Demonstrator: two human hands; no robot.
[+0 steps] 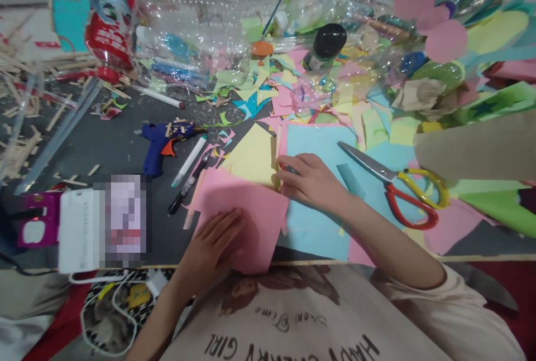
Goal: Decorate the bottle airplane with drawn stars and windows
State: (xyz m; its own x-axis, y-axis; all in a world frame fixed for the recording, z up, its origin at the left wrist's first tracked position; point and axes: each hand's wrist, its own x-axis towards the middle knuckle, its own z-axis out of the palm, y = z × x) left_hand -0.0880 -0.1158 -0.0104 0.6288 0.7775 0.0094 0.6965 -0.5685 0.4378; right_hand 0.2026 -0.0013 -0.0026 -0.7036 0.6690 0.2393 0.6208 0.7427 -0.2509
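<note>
My left hand point(221, 238) lies flat on a pink paper sheet point(262, 216), fingers stretched out and pressing it near the table's front edge. A thin stick point(196, 199) runs along the sheet's left side. My right hand point(314, 182) rests on a light blue paper sheet point(318, 143), its fingers bent and close together. Something small, red and dark, shows at its fingertips; I cannot make out what it is. Beside these fingertips is another narrow stick point(278, 140) at the blue sheet's left edge. A yellow paper sheet point(253, 154) lies partly beneath the pink one.
Scissors point(391, 177) lie spread on the right. To the left are a blue glue gun point(154, 149), a white marker point(189, 161), a black pen point(188, 185) and a white device point(77, 230). Plastic bottles point(184, 43) and paper scraps point(251, 104) crowd the back.
</note>
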